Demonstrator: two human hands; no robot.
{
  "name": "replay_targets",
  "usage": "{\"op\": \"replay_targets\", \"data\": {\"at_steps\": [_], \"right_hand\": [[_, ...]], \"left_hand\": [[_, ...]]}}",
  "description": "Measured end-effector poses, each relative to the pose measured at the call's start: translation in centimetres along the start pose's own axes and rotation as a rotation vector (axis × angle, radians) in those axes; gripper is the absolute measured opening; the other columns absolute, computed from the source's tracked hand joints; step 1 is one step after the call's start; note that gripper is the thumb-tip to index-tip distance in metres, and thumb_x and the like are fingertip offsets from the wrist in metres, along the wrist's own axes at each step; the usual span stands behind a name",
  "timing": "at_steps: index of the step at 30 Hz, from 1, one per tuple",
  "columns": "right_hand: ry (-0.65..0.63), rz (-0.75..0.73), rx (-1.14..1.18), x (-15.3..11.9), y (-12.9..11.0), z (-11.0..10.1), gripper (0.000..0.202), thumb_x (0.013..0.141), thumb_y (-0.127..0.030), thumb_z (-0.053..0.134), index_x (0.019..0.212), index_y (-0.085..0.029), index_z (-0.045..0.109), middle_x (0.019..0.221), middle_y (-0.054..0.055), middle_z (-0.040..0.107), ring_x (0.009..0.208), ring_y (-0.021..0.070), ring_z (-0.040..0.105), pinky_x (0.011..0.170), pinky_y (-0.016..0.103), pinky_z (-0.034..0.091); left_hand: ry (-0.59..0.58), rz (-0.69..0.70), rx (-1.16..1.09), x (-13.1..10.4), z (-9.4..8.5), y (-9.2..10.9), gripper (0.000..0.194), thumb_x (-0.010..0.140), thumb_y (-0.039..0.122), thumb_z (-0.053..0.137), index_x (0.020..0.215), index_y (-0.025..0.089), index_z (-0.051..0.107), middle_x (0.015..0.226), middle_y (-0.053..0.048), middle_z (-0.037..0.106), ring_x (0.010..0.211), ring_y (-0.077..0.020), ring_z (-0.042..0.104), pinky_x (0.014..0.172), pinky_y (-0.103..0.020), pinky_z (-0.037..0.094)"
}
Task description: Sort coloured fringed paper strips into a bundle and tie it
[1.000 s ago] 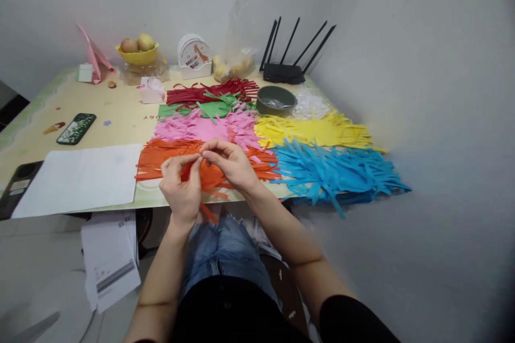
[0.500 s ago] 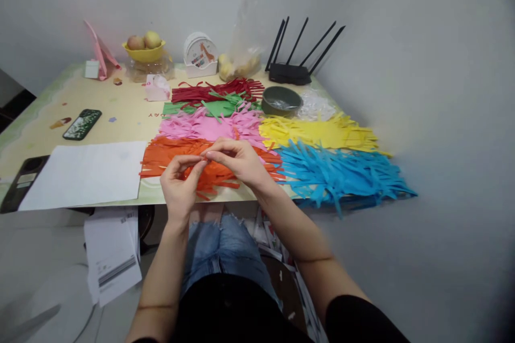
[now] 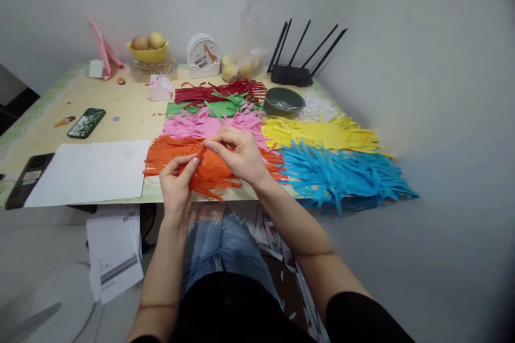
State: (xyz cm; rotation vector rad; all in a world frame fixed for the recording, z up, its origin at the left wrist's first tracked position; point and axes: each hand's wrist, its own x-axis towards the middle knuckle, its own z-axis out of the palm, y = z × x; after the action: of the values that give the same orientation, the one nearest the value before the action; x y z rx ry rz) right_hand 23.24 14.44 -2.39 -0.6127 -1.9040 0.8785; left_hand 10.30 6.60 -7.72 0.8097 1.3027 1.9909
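Observation:
Above the orange fringed paper (image 3: 215,169), my left hand (image 3: 176,185) and my right hand (image 3: 241,156) are close together, both closed in a pinch. Between their fingertips runs a narrow orange paper strip (image 3: 201,151); whether it is attached to the fringed sheet below cannot be made out. Pink fringed paper (image 3: 189,126) lies just beyond the hands, with green fringed paper (image 3: 223,107) and dark red fringed paper (image 3: 201,95) farther back. To the right lie yellow fringed paper (image 3: 317,134) and blue fringed paper (image 3: 341,171), its ends hanging over the table edge.
A white sheet (image 3: 90,171) covers part of a dark device (image 3: 26,182) at left, with a phone (image 3: 86,123) behind. A dark green bowl (image 3: 284,103), a black router (image 3: 292,75) and a yellow fruit bowl (image 3: 148,54) stand at the back. Walls border the table.
My fingertips have moved slightly apart, the right hand up and away from the left, and the orange strip now shows between them. The whole view has shifted a little.

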Motion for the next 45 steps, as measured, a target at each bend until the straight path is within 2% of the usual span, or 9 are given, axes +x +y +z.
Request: {"op": "replay_targets", "data": {"at_steps": [5,9,13,16,20,25,30,38,45], "right_hand": [[0.009,0.014,0.034,-0.3,0.1,1.5,0.028,0.094,-0.04,0.063,0.084,-0.019,0.077,0.078,0.004,0.069,0.075,0.0157,0.06,0.073,0.03,0.048],[-0.023,0.051,0.054,-1.8,0.9,1.7,0.026,0.094,-0.037,0.063,0.109,-0.02,0.075,0.094,0.006,0.074,0.082,0.0166,0.064,0.078,0.031,0.051],[0.012,0.065,-0.055,-4.3,3.0,1.9,0.026,0.097,-0.034,0.058,0.106,-0.018,0.075,0.094,0.008,0.074,0.084,0.018,0.066,0.077,0.031,0.052],[0.037,0.04,-0.17,-6.4,4.9,2.0,0.024,0.098,-0.029,0.056,0.104,-0.016,0.074,0.095,0.01,0.075,0.087,0.0186,0.069,0.08,0.032,0.054],[0.176,0.002,-0.37,-8.6,7.5,1.4,0.021,0.097,-0.024,0.055,0.103,-0.017,0.074,0.092,0.009,0.075,0.084,0.0184,0.07,0.078,0.032,0.056],[0.386,-0.08,-0.54,-10.2,9.8,0.7,0.017,0.094,-0.017,0.056,0.101,-0.018,0.072,0.087,0.009,0.075,0.079,0.0199,0.071,0.074,0.033,0.058],[0.4,-0.14,-0.635,-10.9,10.6,1.0,0.02,0.091,-0.012,0.057,0.102,-0.021,0.07,0.083,0.007,0.074,0.073,0.0198,0.072,0.069,0.032,0.059],[0.389,-0.126,-0.645,-10.1,10.5,1.0,0.019,0.09,-0.01,0.058,0.101,-0.022,0.068,0.08,0.004,0.073,0.07,0.0187,0.071,0.068,0.031,0.057],[0.396,-0.104,-0.65,-10.6,11.0,1.0,0.018,0.09,-0.01,0.06,0.101,-0.021,0.068,0.08,0.004,0.072,0.069,0.0176,0.07,0.065,0.029,0.056]], "left_hand": [[-0.015,0.04,0.17,0.3,-2.4,0.1,0.019,0.07,0.034,0.083,0.083,0.02,0.078,0.082,-0.004,0.077,0.077,-0.0165,0.071,0.077,-0.028,0.057],[0.08,0.272,0.485,4.5,-9.9,4.3,0.028,0.075,0.034,0.08,0.1,0.022,0.078,0.096,-0.006,0.076,0.091,-0.021,0.07,0.093,-0.037,0.054],[0.217,0.622,1.02,9.4,-18.0,8.8,0.018,0.082,0.029,0.073,0.099,0.025,0.076,0.109,-0.006,0.072,0.122,-0.0274,0.056,0.124,-0.051,0.021],[-0.044,0.393,1.255,11.3,-21.0,8.4,0.005,0.08,0.027,0.069,0.081,0.023,0.073,0.1,-0.009,0.073,0.121,-0.0322,0.056,0.122,-0.057,0.019],[-0.282,0.107,1.319,13.8,-22.1,6.7,0.011,0.064,0.029,0.078,0.065,0.024,0.068,0.089,-0.009,0.076,0.098,-0.0314,0.067,0.1,-0.043,0.048],[-0.021,0.055,1.409,23.7,-21.9,6.8,0.025,0.081,0.036,0.058,0.092,0.017,0.069,0.117,-0.018,0.07,0.117,-0.0376,0.061,0.107,-0.048,0.039],[0.077,-0.149,1.458,32.3,-22.6,4.4,0.033,0.055,0.027,0.077,0.081,0.015,0.059,0.107,-0.024,0.069,0.118,-0.0442,0.058,0.098,-0.048,0.045],[0.09,-0.224,1.273,35.5,-25.2,3.4,0.061,0.05,0.03,0.082,0.105,0.014,0.063,0.105,-0.015,0.07,0.113,-0.0363,0.061,0.093,-0.041,0.046],[0.012,-0.232,0.794,35.2,-24.4,5.9,0.062,0.08,0.055,0.047,0.122,0.011,0.061,0.103,-0.015,0.071,0.091,-0.025,0.068,0.073,-0.035,0.055]]}}
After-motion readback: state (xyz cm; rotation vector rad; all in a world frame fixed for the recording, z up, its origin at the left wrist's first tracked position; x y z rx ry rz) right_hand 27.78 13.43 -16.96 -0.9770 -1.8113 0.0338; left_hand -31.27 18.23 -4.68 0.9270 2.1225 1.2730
